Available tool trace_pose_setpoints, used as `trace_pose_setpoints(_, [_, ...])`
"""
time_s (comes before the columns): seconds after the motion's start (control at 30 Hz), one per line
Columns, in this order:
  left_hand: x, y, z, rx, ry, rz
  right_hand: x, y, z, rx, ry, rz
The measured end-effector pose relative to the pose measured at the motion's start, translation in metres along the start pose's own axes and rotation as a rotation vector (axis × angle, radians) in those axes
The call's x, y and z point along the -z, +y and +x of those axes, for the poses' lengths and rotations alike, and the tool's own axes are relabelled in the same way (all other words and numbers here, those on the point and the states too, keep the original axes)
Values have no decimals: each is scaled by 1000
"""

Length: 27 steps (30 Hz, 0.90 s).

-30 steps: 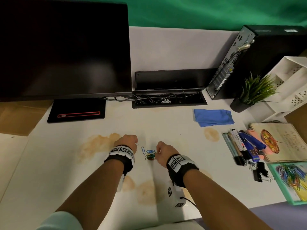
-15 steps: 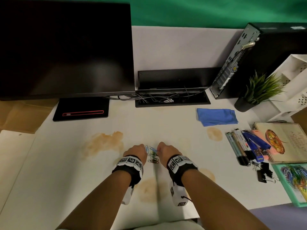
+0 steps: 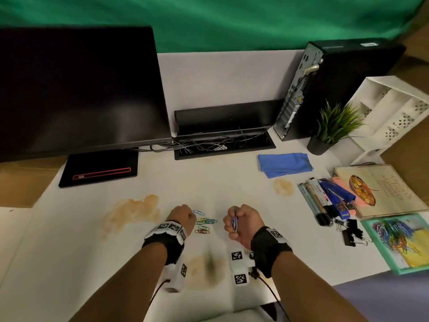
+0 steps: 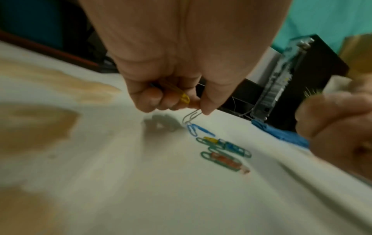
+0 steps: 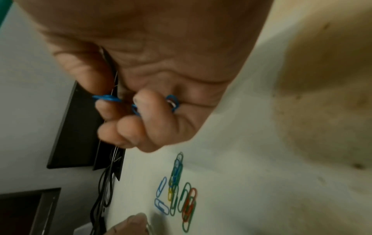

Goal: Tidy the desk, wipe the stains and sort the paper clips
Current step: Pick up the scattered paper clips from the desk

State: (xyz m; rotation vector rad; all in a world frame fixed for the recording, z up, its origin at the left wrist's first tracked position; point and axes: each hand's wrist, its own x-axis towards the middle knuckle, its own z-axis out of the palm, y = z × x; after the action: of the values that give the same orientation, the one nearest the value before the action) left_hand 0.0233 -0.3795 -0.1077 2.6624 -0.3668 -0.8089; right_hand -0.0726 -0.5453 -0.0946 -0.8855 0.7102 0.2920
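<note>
Several coloured paper clips (image 3: 205, 225) (image 4: 223, 149) (image 5: 179, 190) lie in a small heap on the white desk (image 3: 209, 182) between my hands. My left hand (image 3: 183, 218) (image 4: 173, 101) sits just left of the heap, curled round yellow clips and pinching a silver clip (image 4: 191, 116) at its fingertips. My right hand (image 3: 239, 223) (image 5: 130, 111) is raised a little, right of the heap, gripping a bunch of blue clips (image 3: 235, 224) (image 5: 106, 98). Brown stains (image 3: 132, 212) mark the desk left of and below the hands; another stain (image 3: 282, 186) lies near the blue cloth (image 3: 284, 164).
A monitor (image 3: 76, 89) and its base (image 3: 99, 170) stand at the back left, a cable tray (image 3: 222, 145) behind the hands. To the right are a computer case (image 3: 325, 89), plant (image 3: 332, 126), white organiser (image 3: 390, 112), pens (image 3: 320, 201), binder clips (image 3: 350, 231), book (image 3: 383, 189) and a green tray of clips (image 3: 399, 240).
My right hand has lifted away to the right with blue clips in its grip. The left hand stays beside the heap. The head view has shifted.
</note>
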Motion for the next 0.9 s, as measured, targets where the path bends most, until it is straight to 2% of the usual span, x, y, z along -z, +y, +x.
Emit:
trace_pose_setpoints(0.1, [1,13,-2,77,-84,-273,10,-4,-2,10,17,21])
trace_pose_setpoints(0.23, [-5,43,-5,326,-159,-1047,31,-7,-3,-42,58,-68])
trace_pose_setpoints(0.27, [-7,51,-6,357,-196,-1171,37,-8,-4,-54,71,-116])
trace_pose_setpoints(0.33, [-9,70,-11,363,-274,-1280,50,-10,-7,-73,111,-226])
trace_pose_setpoints(0.43, [-15,99,-14,322,-342,-1252,73,-20,-20,-59,210,-421])
trace_pose_setpoints(0.67, [-63,178,-11,235,-453,-815,185,-71,-77,-47,422,-841])
trace_pose_setpoints(0.8, [-88,234,-13,135,-504,-517,265,-107,-117,-129,582,-1060])
trace_pose_setpoints(0.9, [-106,274,-15,54,-530,-338,325,-128,-137,-211,781,-1236])
